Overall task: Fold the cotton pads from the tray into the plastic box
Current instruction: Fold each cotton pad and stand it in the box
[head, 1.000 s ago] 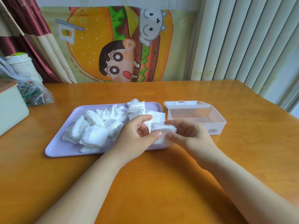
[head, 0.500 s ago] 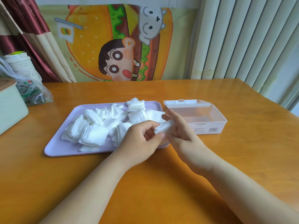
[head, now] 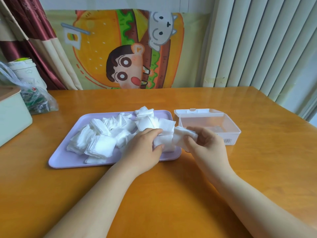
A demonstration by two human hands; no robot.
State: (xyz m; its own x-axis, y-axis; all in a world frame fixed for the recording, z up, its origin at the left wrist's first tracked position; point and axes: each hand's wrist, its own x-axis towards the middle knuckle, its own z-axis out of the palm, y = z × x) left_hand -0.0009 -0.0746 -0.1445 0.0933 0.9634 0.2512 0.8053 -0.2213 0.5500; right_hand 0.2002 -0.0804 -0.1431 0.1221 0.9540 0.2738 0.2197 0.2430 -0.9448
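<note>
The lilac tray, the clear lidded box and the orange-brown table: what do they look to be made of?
Lilac rectangular tray: probably plastic, matte, one even colour with rounded moulded rim. Clear box: thin glossy plastic; its floor shows through the walls. Orange-brown table: likely varnished wood or laminate; it mirrors the window light.

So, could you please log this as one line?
right hand: holds folded white cotton pad; left hand: grips flat pad on lilac tray; clear plastic box: open

place: home, likely a dining or living room | signs: wooden table (head: 171, 194); cartoon burger cloth (head: 103, 48) on the wall; maroon-and-beige curtain (head: 39, 40); pale vertical blinds (head: 257, 45); plastic bag (head: 37, 100) of packets beside a green box (head: 12, 115)
</note>
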